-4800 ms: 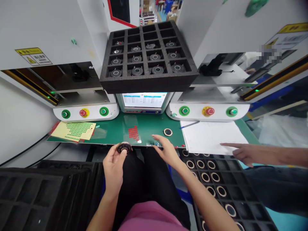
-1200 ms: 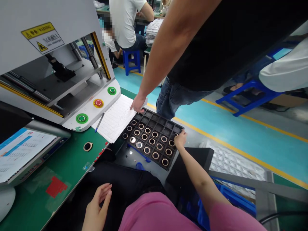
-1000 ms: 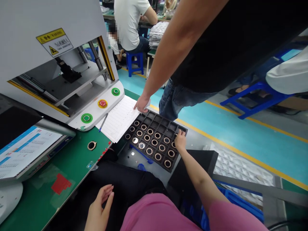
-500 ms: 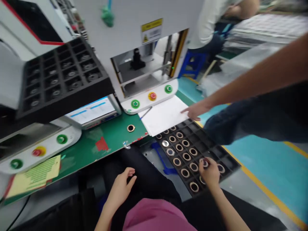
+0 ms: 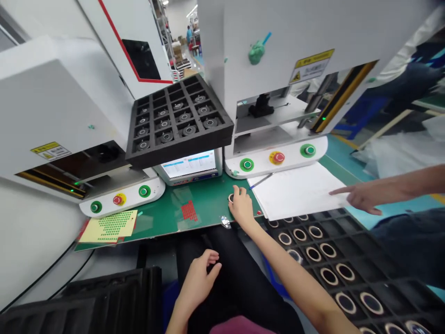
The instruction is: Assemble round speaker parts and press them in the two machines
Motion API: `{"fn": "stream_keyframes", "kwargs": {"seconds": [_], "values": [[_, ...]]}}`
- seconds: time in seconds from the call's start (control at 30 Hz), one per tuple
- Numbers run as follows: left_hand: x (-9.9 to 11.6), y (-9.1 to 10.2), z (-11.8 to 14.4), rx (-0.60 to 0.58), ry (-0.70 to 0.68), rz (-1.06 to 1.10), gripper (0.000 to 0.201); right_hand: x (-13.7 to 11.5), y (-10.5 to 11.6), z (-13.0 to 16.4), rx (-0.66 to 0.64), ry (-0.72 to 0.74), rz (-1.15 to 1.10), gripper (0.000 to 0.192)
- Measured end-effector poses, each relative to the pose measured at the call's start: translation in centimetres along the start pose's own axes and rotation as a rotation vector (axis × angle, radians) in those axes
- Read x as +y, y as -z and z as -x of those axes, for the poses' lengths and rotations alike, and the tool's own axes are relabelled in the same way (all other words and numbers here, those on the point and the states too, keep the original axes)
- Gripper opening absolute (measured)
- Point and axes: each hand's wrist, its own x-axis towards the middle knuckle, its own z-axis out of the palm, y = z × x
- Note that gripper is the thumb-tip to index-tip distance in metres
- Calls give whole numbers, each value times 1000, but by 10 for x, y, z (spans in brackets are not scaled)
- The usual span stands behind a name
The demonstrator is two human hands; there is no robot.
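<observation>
My right hand (image 5: 240, 206) is at the front part of the green bench, its fingers closed around a black-centred ring (image 5: 231, 198) with a copper-coloured rim. Most of that ring is hidden behind the fingers. Over my lap, my left hand (image 5: 200, 273) hangs with loosely curled fingers, the thumb apart and nothing in it. Similar rings (image 5: 313, 253) sit in the compartments of a black tray (image 5: 373, 246) to my right. A small crumpled piece of clear film (image 5: 225, 221) lies at the bench edge beside my right hand.
Another person's hand (image 5: 365, 195) points at white paper (image 5: 299, 190) with a pen (image 5: 261, 181) on it. Behind stand two white presses with buttons (image 5: 278, 157), a screen (image 5: 189, 164) and a raised black tray (image 5: 181, 144) of round parts. A red sticker sheet (image 5: 189, 211) lies on the bench.
My right hand has left the black tray on the right and reached the ring on the bench. The view has swung left. My left hand stays over my lap.
</observation>
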Motion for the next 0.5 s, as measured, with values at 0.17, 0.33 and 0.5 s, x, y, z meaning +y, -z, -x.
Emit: {"fn": "stream_keyframes", "kwargs": {"seconds": [0.17,0.33,0.5], "values": [[4,0,-6,10,-39,86,23,-8,3,0,-50,-116,-113,55],[13,-1,-11,-1,-62,253,29,-23,21,8,-169,-111,-479,60],[32,2,-8,38,-26,1061,56,-49,54,60,-480,46,-1040,67]]}}
